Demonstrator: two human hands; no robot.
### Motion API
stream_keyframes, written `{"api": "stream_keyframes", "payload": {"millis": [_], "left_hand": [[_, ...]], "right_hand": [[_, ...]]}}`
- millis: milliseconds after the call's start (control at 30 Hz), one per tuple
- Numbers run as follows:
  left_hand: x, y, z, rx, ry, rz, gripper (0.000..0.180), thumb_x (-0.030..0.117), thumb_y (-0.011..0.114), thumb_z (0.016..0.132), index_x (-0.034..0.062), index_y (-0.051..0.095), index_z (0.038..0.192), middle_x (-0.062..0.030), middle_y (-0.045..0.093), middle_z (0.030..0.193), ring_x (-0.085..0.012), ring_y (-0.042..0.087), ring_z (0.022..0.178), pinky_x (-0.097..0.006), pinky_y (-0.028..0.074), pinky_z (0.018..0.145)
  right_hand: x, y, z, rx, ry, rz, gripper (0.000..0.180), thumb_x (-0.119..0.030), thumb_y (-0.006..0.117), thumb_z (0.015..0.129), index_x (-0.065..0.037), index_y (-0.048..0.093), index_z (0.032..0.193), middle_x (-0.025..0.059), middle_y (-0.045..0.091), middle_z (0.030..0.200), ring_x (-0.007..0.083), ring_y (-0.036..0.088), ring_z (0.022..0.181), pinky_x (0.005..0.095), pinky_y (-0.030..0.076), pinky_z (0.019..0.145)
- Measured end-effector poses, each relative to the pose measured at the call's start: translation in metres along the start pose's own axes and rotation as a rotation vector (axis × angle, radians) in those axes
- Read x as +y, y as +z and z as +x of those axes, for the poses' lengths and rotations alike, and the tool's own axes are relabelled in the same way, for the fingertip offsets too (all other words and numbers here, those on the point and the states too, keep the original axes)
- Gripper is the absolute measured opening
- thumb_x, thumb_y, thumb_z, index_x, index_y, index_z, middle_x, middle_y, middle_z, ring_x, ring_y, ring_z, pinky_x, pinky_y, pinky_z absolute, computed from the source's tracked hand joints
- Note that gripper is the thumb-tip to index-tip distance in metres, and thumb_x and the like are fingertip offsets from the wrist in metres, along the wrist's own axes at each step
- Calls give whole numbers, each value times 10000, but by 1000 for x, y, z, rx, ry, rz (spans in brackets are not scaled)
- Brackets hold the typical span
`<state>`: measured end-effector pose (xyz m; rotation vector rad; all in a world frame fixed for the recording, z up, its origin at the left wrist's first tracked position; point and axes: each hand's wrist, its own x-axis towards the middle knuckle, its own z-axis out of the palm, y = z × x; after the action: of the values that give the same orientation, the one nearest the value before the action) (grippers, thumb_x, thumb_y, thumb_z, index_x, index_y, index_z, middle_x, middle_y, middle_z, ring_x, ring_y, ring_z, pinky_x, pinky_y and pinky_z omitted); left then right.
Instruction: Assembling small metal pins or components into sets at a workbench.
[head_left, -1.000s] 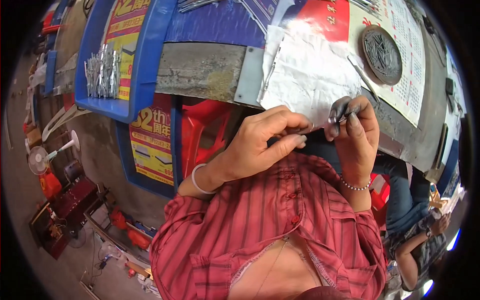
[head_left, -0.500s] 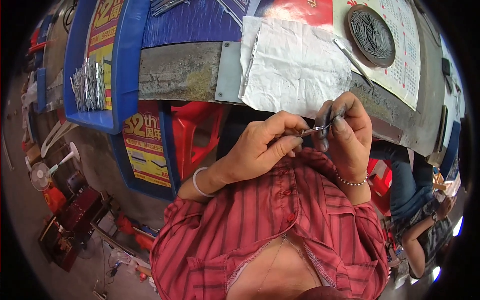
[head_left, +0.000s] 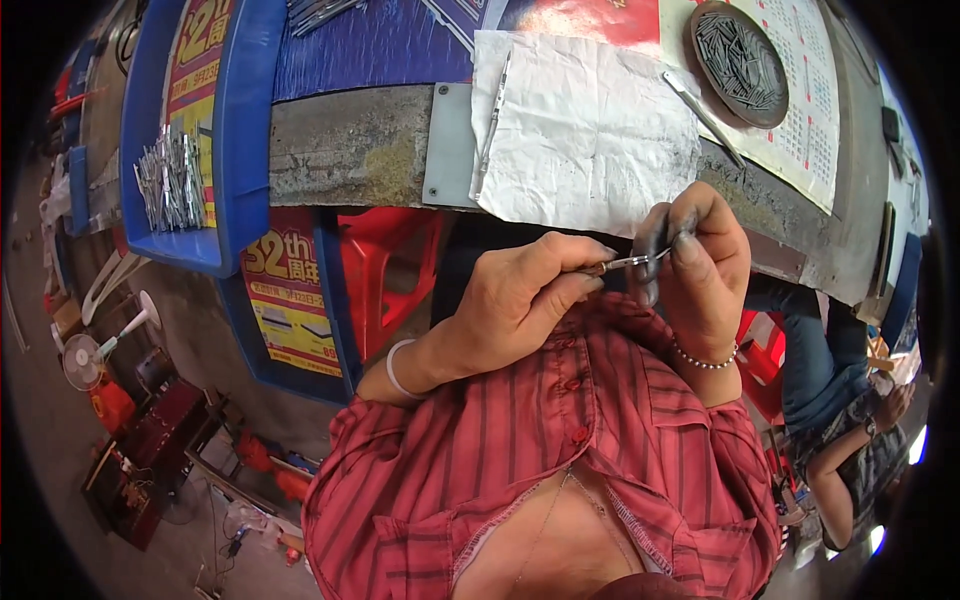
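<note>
At the near edge of the white sheet (head_left: 590, 130), the left hand (head_left: 535, 290) and right hand (head_left: 700, 265) pinch a slim rod (head_left: 630, 262). Its left end is hidden, its right unclear.

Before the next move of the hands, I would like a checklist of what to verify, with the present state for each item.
1. Slim silvery metal piece pinched by the left hand: ok.
2. Right hand at the piece's other end: ok.
3. Position of the end inside the right hand's fingers: cannot tell, they cover it.
4. Crumpled white paper sheet wholly on the worn grey table: not ok, its near edge hangs over.
5. Thin silvery rod on the sheet's left side, apart from both hands: ok.
6. Small grey metal pins inside the round brown dish: ok.
</note>
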<state>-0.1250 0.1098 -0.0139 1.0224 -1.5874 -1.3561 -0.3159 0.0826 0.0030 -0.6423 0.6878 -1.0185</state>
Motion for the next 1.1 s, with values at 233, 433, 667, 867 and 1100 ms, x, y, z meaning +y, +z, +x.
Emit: {"api": "stream_keyframes", "payload": {"millis": [233, 433, 667, 867, 1100], "left_hand": [[-2, 0, -1, -7, -48, -27, 177, -3, 577, 885, 2, 553, 1060, -90, 670, 871, -131, 660, 699, -228, 522, 606], [-2, 0, -1, -1, 12, 6, 167, 0, 577, 886, -2, 554, 1052, -85, 667, 863, -121, 652, 684, -223, 519, 599], [-2, 0, -4, 61, 101, 205, 183, -23, 602, 849, -6, 562, 1028, -116, 659, 846, -181, 642, 646, -260, 500, 560], [-5, 3, -11, 144, 259, 450, 256, -49, 644, 780, -20, 560, 1021, -128, 611, 772, -256, 595, 596, -324, 467, 524], [9, 4, -9, 68, -42, 104, 221, -16, 619, 829, -6, 548, 1038, -138, 600, 787, -255, 615, 633, -330, 485, 561]], "right_hand": [[-2, 0, -1, 17, 34, -68, 145, -85, 553, 908, -4, 435, 932, 133, 581, 830, 133, 563, 641, 234, 475, 581], [-2, 2, -2, 19, 20, -73, 135, -75, 548, 909, 0, 440, 939, 128, 582, 829, 127, 566, 642, 227, 479, 570], [-10, 4, -4, 42, 87, -251, 103, -49, 524, 919, 10, 445, 949, 98, 581, 810, 105, 570, 648, 223, 482, 578], [-2, 7, -12, 18, 71, -566, 74, -10, 524, 912, 29, 462, 925, 61, 586, 779, 89, 606, 659, 197, 476, 574], [1, 7, -12, 44, 98, -376, 81, -25, 529, 919, 35, 482, 947, 75, 598, 788, 98, 597, 662, 205, 476, 584]]}}
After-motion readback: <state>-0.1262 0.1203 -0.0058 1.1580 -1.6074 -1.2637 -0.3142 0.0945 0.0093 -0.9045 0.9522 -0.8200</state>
